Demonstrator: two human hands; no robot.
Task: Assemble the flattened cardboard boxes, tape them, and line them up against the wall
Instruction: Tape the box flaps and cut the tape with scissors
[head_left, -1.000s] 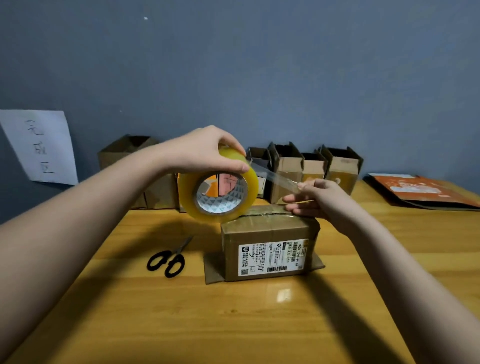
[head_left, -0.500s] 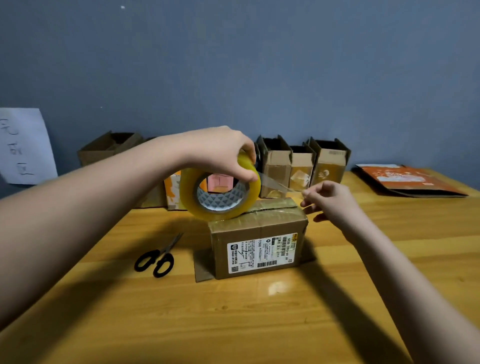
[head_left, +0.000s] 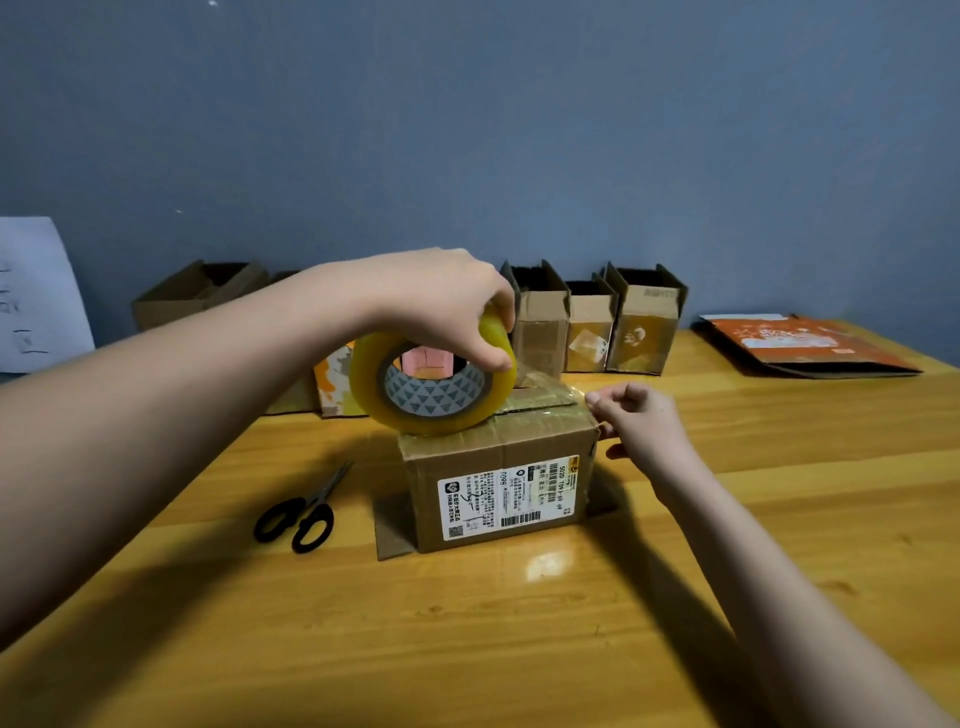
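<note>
Glossy wooden table (head_left: 519, 649) | corrugated box (head_left: 498, 488) | translucent yellow tape roll (head_left: 434, 382)

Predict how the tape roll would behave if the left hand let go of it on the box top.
The tape roll stands on its round edge on the box, so it would probably roll or topple. It looks thick, likely heavy for its size. The strip pinched by the right hand might restrain it.

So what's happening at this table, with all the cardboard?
A person is taping a cardboard box shut on the wooden table. The left hand holds a tape roll on the box top, while the right hand pinches the free tape end at the box's right edge. Scissors lie nearby. Several open-topped boxes stand against the wall.
</note>
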